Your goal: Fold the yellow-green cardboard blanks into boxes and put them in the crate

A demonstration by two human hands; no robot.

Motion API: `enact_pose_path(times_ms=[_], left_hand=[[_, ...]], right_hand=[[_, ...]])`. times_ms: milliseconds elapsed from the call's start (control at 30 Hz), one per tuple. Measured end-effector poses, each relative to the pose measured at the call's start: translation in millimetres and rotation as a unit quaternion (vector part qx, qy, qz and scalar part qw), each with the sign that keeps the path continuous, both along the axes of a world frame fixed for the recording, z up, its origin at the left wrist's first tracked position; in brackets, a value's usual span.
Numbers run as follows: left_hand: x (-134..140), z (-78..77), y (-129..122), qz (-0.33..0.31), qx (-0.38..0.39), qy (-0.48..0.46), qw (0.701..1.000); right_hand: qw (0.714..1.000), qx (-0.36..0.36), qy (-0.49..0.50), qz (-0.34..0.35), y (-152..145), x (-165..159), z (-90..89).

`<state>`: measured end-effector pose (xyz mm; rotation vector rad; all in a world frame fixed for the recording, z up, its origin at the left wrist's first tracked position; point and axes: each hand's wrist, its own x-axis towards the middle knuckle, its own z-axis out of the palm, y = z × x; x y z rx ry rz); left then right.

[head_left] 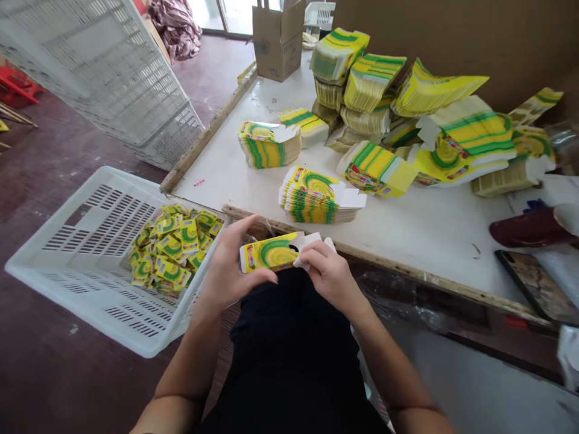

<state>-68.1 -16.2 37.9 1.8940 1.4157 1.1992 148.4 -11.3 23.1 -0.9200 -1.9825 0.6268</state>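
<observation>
Carton (271, 253) in hand: yellow, green swirl, red lettering, white flaps. Basket (67, 265) white, holding folded cartons (174, 250) in the same yellow-green print. Table (407, 223) off-white; flat stacks (312, 196) yellow with green stripes; cardboard box (278, 39) brown.

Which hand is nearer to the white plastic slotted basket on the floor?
Left. The left hand is just beside the white plastic slotted basket, near its rim; the right hand is farther away, across the small yellow-green carton.
</observation>
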Motion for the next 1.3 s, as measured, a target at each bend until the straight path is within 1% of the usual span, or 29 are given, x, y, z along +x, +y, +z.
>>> enact_pose_path(times_ms=[67,100,133,200,233,267,300,367,433,467,533,567,700,733,767,900,967,1033,1167,1300], left_hand=[[8,-1.2,2,-0.071,-0.061,0.120,0.988],[13,-4.7,3,-0.089,-0.091,0.155,0.980],[18,-9.3,4,-0.095,-0.113,0.178,0.973],[25,-20.0,6,-0.076,-0.119,0.191,0.971],[28,-24.7,5,-0.060,-0.105,0.187,0.975],[29,-28.5,4,-0.047,-0.086,0.180,0.979],[31,-31.3,3,-0.037,-0.067,0.173,0.982],[33,-34.0,0,-0.038,-0.037,0.157,0.986],[37,-34.5,-4,-0.060,-0.016,0.143,0.988],[38,-34.6,-5,-0.075,-0.006,0.137,0.988],[41,-35.2,-8,-0.094,0.008,0.122,0.988],[42,-35.9,-9,-0.092,0.015,0.116,0.989],[43,-40.0,-10,-0.076,0.023,0.121,0.990],[44,-41.1,-10,-0.080,0.018,0.127,0.989],[45,-42.2,-10,-0.087,0.010,0.132,0.987],[53,-46.8,-12,-0.113,-0.024,0.123,0.986],[57,-48.6,-14,-0.112,-0.033,0.107,0.987],[58,-49.4,-16,-0.101,-0.052,0.094,0.989],[55,-48.0,-16,-0.080,-0.099,0.099,0.987],[55,-48.9,-17,-0.116,-0.131,0.112,0.978]], right_hand=[[1.000,0.014,0.000,0.023,-3,-4,0.7],[1.000,0.024,0.009,0.007,-5,-6,-0.2],[0.999,0.035,0.022,-0.030,-7,-8,-2.0],[0.986,0.043,0.067,-0.144,-10,-10,-8.1],[0.976,0.028,0.097,-0.196,-12,-12,-12.1],[0.965,-0.007,0.130,-0.227,-13,-14,-16.3],[0.956,-0.060,0.166,-0.233,-13,-16,-20.6],[0.933,-0.195,0.236,-0.190,-13,-23,-28.3],[0.893,-0.317,0.297,-0.119,-11,-31,-33.9],[0.870,-0.361,0.324,-0.086,-9,-34,-35.9],[0.829,-0.417,0.369,-0.041,-6,-39,-38.5],[0.813,-0.435,0.386,-0.028,-5,-40,-39.3],[0.764,-0.495,0.413,-0.017,-2,-40,-39.1],[0.760,-0.501,0.414,-0.019,-2,-40,-38.2],[0.761,-0.499,0.415,-0.022,-2,-40,-37.1],[0.795,-0.463,0.391,-0.031,-4,-42,-33.8],[0.808,-0.460,0.367,-0.031,-4,-41,-34.1],[0.815,-0.457,0.354,-0.039,-3,-39,-35.3],[0.812,-0.451,0.367,-0.049,-1,-32,-36.7],[0.806,-0.441,0.389,-0.068,-1,-33,-35.7]])
